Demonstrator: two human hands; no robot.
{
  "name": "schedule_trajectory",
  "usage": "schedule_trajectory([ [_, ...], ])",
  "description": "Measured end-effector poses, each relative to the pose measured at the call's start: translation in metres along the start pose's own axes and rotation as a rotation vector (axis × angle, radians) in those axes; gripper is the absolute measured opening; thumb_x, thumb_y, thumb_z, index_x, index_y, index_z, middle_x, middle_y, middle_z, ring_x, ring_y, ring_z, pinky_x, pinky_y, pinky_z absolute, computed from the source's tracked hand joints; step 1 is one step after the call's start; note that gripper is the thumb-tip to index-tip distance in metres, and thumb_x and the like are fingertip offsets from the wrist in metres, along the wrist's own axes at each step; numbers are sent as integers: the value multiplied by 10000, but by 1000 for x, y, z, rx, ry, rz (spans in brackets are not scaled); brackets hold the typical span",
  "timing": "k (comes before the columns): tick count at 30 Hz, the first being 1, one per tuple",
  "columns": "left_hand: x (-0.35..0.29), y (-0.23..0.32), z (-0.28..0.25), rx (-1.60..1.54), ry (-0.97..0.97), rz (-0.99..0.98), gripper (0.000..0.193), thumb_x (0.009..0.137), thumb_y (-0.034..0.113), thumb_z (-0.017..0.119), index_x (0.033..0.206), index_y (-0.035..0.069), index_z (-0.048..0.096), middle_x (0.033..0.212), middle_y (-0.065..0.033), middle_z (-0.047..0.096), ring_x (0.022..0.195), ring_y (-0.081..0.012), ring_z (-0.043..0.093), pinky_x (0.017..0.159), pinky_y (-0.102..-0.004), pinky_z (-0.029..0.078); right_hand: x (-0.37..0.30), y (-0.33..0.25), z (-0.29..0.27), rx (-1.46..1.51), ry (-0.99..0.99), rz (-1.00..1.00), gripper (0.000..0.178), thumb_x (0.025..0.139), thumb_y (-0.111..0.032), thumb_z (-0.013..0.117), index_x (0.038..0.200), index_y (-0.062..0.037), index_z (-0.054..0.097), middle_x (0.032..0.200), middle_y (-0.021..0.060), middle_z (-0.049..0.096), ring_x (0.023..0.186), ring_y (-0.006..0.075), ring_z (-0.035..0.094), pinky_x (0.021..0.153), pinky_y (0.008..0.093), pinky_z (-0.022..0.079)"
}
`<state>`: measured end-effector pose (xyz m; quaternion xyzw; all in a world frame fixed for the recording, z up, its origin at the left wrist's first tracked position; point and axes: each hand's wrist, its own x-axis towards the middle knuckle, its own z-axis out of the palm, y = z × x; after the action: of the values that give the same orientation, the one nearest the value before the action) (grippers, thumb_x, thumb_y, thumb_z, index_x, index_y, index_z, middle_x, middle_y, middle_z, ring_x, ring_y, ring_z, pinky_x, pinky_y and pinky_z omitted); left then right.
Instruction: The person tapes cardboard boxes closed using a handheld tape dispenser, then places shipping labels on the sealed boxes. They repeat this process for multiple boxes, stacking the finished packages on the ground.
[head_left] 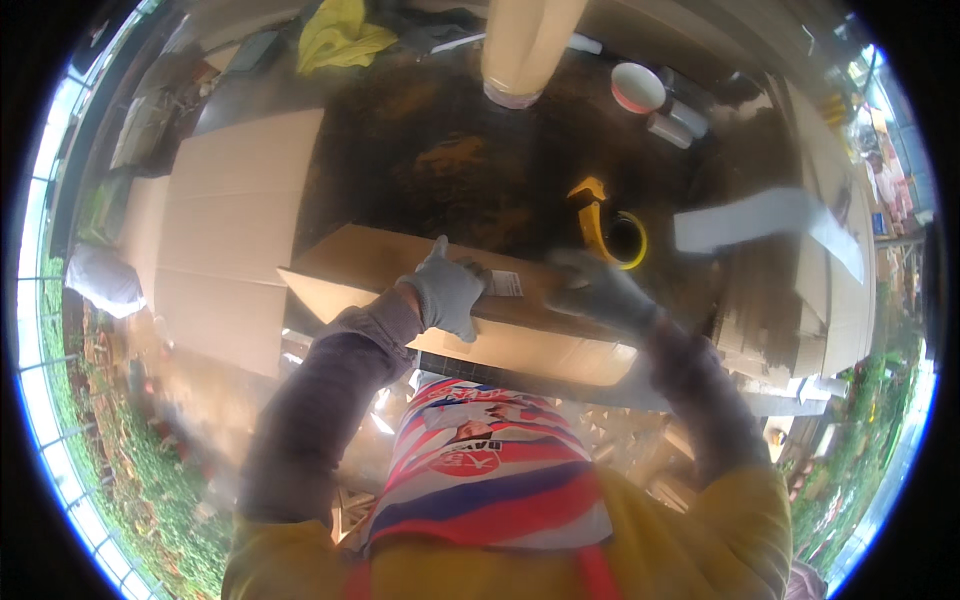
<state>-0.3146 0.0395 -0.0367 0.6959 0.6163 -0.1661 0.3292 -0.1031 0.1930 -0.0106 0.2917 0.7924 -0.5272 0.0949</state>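
Observation:
A long brown cardboard box (385, 258) lies across the dark worktop in front of me, its near side turned down toward my body. My left hand (447, 290), in a grey glove, rests on the box's near upper edge with the thumb and fingers spread. Beside its fingertips is a white printed label (505, 284) on the cardboard. Over the right part of the box is my right hand (605, 295), also gloved; motion blurs its fingers, and I cannot tell whether it grips anything. Beyond that hand lies a yellow tape dispenser (592, 225) with a ring-shaped roll.
A large flat cardboard sheet (235, 220) lies at the left. Stacked cardboard (830, 290) stands at the right, with a white strip (770, 218) across it. Farther back are a big tape-wrapped roll (525, 50), a bowl (638, 88) and a yellow cloth (340, 38).

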Motion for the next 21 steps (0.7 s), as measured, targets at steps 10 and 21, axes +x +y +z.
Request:
schedule_trajectory([
  [10,45,-21,38,-503,17,231,998,841,683,606,1505,-11,340,1514,-211,423,1409,-351,406,1196,-486,264,-79,58,69,-799,593,49,794,748,-472,769,1268,78,532,1285,245,596,1208,406,559,1025,486,442],
  [21,-44,-71,38,-41,253,349,1074,854,742,535,1457,-121,325,1490,-313,404,1407,-395,399,1181,-578,211,-76,44,60,-691,546,94,724,714,-404,800,1256,16,566,1282,223,605,1217,405,548,1046,489,418],
])
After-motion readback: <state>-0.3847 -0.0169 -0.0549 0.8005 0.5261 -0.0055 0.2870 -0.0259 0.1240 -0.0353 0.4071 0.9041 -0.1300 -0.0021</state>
